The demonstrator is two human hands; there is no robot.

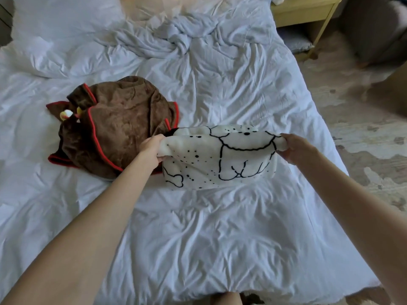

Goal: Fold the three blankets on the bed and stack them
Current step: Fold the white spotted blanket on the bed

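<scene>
On the bed [198, 238] sits the white blanket [220, 157] with black line drawings, its far edge raised between my hands. My left hand [152, 148] grips its left end, fingers curled into the fabric; my right hand [295, 148] clamps its right end likewise. Touching the white blanket's left side, a brown blanket [114, 126] with red trim lies heaped. Beyond the white blanket, well apart, a pale crumpled cloth [167, 38] lies bunched.
</scene>
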